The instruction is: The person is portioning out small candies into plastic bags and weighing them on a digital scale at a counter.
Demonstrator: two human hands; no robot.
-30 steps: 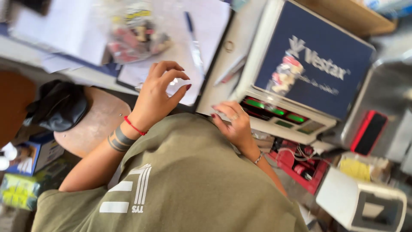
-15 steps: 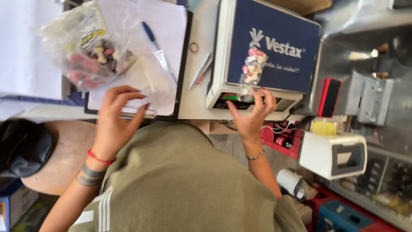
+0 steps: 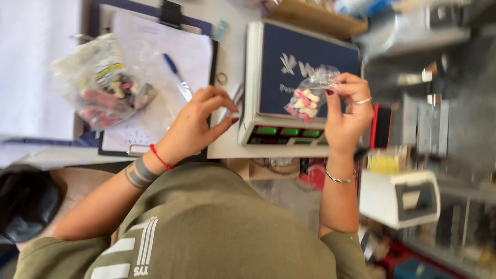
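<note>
My right hand [image 3: 349, 116] pinches the top of a small clear bag [image 3: 310, 98] of pink and white sweets. It hangs just above the blue platform of a weighing scale [image 3: 274, 57], whose front display [image 3: 287, 133] shows green digits. My left hand [image 3: 199, 126], with a red string bracelet at the wrist, hovers at the scale's left edge. Its fingers are curled around a small white piece [image 3: 235, 115] at the fingertips.
A large clear bag of mixed sweets [image 3: 98, 88] and a blue pen [image 3: 175, 77] lie on a clipboard with paper [image 3: 150, 46]. A white boxy device [image 3: 400, 199] and a red-and-black item [image 3: 382, 126] stand right of the scale. A black bag [image 3: 26, 201] is lower left.
My right hand has lifted the small bag off the scale front and now holds it by the top. My left hand has moved from the clipboard toward the scale's left edge.
</note>
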